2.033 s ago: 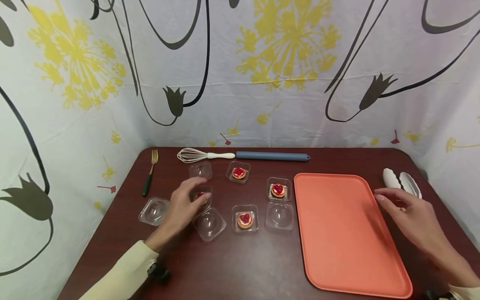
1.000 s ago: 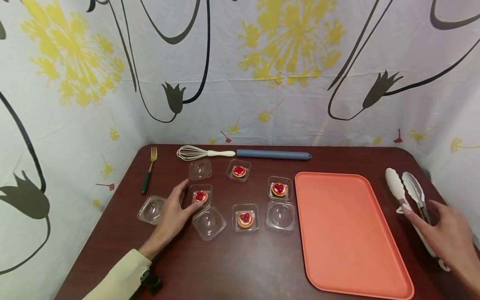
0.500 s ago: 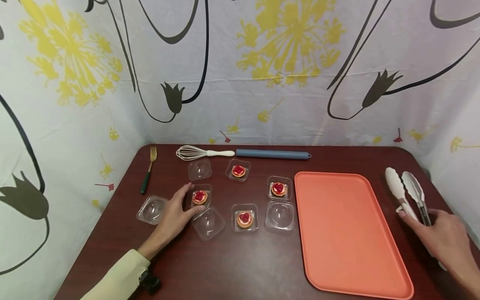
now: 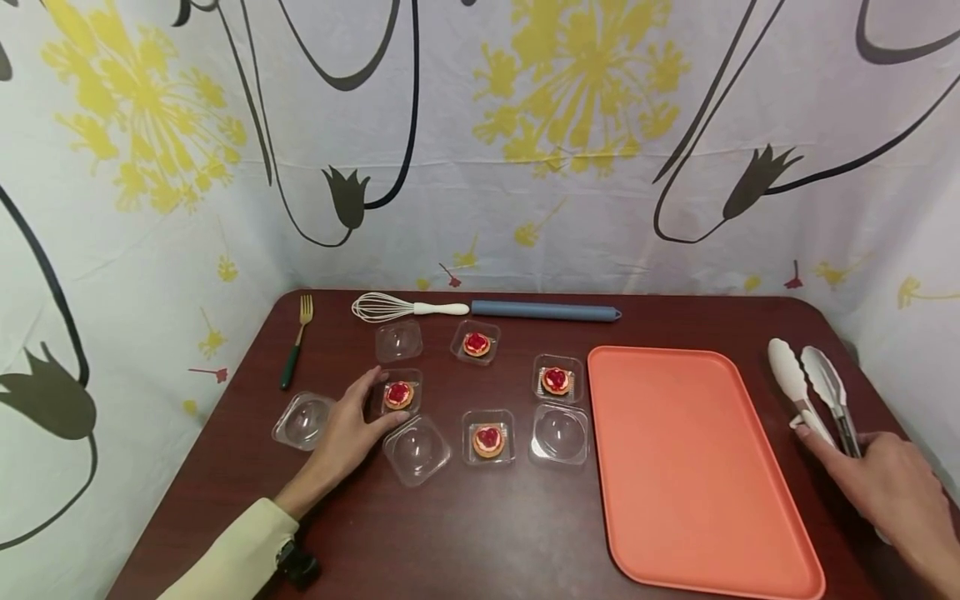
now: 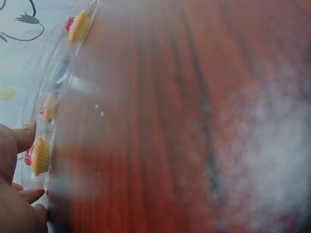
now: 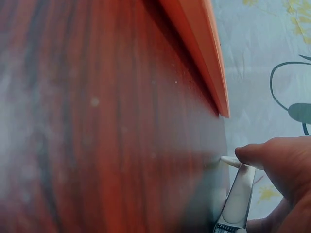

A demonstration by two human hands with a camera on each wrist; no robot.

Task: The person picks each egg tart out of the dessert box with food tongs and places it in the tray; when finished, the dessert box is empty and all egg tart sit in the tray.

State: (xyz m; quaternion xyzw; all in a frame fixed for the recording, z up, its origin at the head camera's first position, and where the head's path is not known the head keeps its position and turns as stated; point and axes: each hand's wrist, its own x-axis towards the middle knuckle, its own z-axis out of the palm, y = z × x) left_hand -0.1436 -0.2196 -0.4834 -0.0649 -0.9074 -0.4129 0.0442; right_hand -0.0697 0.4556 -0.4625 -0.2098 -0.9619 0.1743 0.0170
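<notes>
At the left of the table, my left hand [image 4: 347, 435] holds a clear plastic container [image 4: 415, 381] between thumb and fingers. Inside it sits a small tart [image 4: 398, 395] with a red topping. The left wrist view shows the thumb and fingers on that container's sides, the tart's yellow crust [image 5: 42, 156] between them. At the far right, my right hand [image 4: 888, 492] grips the handles of white-tipped tongs [image 4: 789, 372], which lie pointing away with their tips apart. In the right wrist view the thumb rests by the metal arm of the tongs [image 6: 236, 201].
Three more tarts sit in clear containers [image 4: 489, 460], and several domed clear lids [image 4: 417, 452] lie around them. An orange tray [image 4: 693, 467] lies beside the tongs. A whisk [image 4: 382, 307], a blue rolling pin [image 4: 546, 311] and a green-handled fork [image 4: 292, 362] lie along the back and left.
My right hand has moved right and down from beside the tray onto the tongs and gripped their handles. My left hand has shifted slightly back, settling around the container's sides.
</notes>
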